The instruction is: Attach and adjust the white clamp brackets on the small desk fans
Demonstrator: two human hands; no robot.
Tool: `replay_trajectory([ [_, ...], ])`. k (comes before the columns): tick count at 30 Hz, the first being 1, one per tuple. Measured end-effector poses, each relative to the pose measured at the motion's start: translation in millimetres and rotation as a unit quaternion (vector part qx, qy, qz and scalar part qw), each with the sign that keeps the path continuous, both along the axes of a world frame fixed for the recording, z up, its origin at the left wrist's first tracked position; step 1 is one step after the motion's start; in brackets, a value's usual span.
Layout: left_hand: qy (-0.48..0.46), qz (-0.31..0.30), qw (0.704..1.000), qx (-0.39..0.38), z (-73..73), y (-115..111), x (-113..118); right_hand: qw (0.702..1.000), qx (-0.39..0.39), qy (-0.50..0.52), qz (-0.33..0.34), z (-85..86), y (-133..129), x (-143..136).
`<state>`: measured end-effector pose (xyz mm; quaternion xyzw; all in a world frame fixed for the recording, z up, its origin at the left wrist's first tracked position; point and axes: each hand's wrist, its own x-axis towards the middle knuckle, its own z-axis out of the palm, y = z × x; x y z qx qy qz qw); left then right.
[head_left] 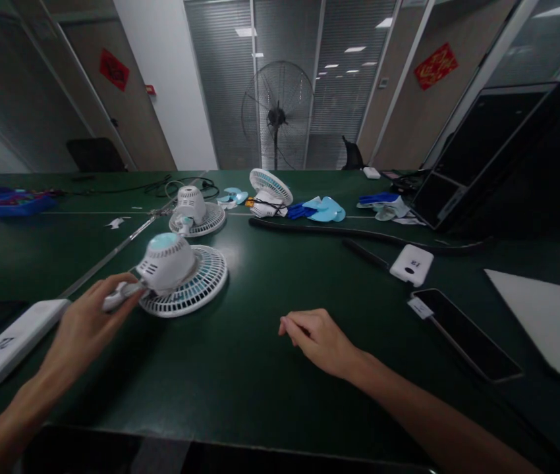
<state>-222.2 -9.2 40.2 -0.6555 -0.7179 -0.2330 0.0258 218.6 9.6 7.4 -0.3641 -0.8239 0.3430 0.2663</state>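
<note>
A small white fan (168,266) lies face down on the green table, its round grille (205,280) flat on the surface and its motor housing on top. My left hand (95,313) is closed round the fan's short neck, which points towards me. My right hand (317,336) rests on the table to the right of the fan, fingers curled together; whatever may be inside them is hidden. Behind the held fan, a second white fan (191,210) also lies face down. Farther back, a third fan (270,194) is tilted with its grille raised.
Blue fan blades (327,209) and gloves (386,205) lie farther back, behind a long black tube (319,229). To the right are a white power bank (412,264), a phone (468,336) and a white board (551,322). Another power bank (10,342) lies left.
</note>
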Motion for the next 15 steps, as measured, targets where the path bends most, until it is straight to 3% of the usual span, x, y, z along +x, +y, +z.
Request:
replay_trajectory([
  [3,0.072,0.111,0.990,-0.037,2.3,3.6,-43.8,1.000,-0.003,-0.006,0.007,-2.5,0.7,-0.8],
  [7,0.137,0.191,0.969,-0.073,5.4,26.2,-81.9,1.000,-0.001,-0.016,-0.001,-5.0,4.3,-1.7],
  [12,0.125,0.262,0.955,-0.055,3.8,70.2,-102.3,1.000,-0.012,-0.023,-0.001,-5.1,6.1,-2.8],
  [15,0.111,0.272,0.955,-0.032,3.5,87.8,-100.5,1.000,-0.013,-0.022,0.002,-3.9,5.6,-2.9],
])
